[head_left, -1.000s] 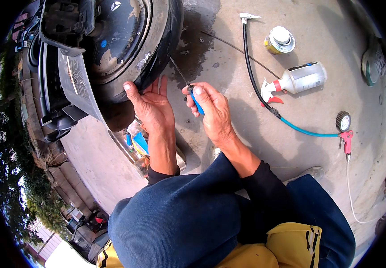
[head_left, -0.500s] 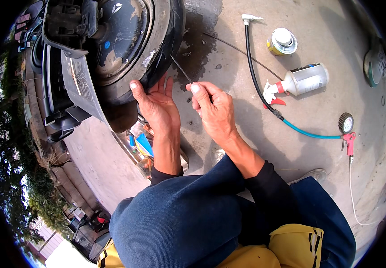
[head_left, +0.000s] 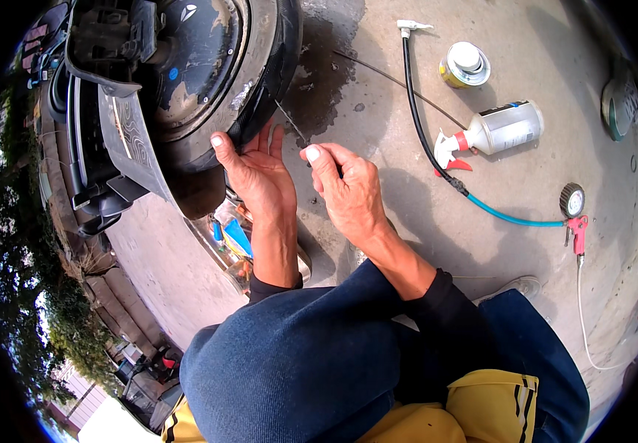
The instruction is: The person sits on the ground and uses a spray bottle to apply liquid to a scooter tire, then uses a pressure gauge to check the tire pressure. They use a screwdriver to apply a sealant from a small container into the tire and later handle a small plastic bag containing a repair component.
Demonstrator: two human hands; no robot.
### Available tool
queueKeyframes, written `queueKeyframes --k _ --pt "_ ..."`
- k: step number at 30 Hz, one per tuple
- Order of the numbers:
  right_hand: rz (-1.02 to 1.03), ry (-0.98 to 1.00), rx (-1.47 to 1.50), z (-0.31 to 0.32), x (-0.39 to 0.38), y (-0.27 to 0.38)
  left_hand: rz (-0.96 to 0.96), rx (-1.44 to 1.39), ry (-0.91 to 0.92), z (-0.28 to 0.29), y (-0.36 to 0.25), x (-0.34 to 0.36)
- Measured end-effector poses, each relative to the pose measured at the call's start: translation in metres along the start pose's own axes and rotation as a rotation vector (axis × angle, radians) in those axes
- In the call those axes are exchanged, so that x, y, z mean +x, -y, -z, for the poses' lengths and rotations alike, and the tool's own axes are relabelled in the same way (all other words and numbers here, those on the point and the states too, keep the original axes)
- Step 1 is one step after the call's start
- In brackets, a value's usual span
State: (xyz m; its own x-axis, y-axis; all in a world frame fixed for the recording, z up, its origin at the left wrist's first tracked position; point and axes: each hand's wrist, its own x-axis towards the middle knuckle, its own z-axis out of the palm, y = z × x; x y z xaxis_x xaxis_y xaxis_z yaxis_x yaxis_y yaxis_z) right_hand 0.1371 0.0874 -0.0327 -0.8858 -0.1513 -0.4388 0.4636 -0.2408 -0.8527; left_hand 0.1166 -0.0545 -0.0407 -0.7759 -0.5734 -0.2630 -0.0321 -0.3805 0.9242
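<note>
A dark scooter-like wheel with a black tyre [head_left: 266, 103] fills the upper left, its worn sidewall toward me. My left hand [head_left: 263, 173] grips the tyre's lower edge, thumb on the sidewall and fingers curled round the tread side, partly hidden. A thin dark strand or rod [head_left: 292, 123] reaches from the tread down to my right hand [head_left: 348, 188]. That hand is closed, pinching its near end between thumb and forefinger; whether it is a tool or a strip, I cannot tell.
To the right lie a spray bottle [head_left: 507, 129], a thin rod [head_left: 400, 85] and a black-and-teal air hose [head_left: 507, 217] with a gauge [head_left: 572, 199]. A can [head_left: 465, 68] stands behind. A container of small items [head_left: 234, 236] sits beside my left forearm. Wet concrete [head_left: 326, 63] darkens beyond the tyre.
My right hand has shifted slightly left and nearer to me, and the thin strand has moved with it. My left hand keeps its grip on the tyre.
</note>
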Motion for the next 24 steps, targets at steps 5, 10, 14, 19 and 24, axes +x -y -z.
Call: queueKeyframes --k 5,10,14,19,24 --pt "0.039 -0.009 -0.071 0.006 0.005 0.007 0.01 0.01 0.001 -0.001 -0.001 0.0" --pt "0.455 -0.122 -0.718 0.011 0.007 0.035 0.014 0.053 -0.009 0.004 -0.005 0.001" --pt "0.562 -0.111 -0.991 0.008 0.01 0.049 0.018 0.045 -0.039 0.0 -0.005 0.002" --pt "0.117 0.076 -0.411 0.016 0.026 0.059 -0.001 0.036 0.035 0.007 -0.002 0.008" --pt "0.499 -0.062 -0.874 0.01 0.015 0.05 0.042 -0.019 0.019 0.015 -0.001 0.013"
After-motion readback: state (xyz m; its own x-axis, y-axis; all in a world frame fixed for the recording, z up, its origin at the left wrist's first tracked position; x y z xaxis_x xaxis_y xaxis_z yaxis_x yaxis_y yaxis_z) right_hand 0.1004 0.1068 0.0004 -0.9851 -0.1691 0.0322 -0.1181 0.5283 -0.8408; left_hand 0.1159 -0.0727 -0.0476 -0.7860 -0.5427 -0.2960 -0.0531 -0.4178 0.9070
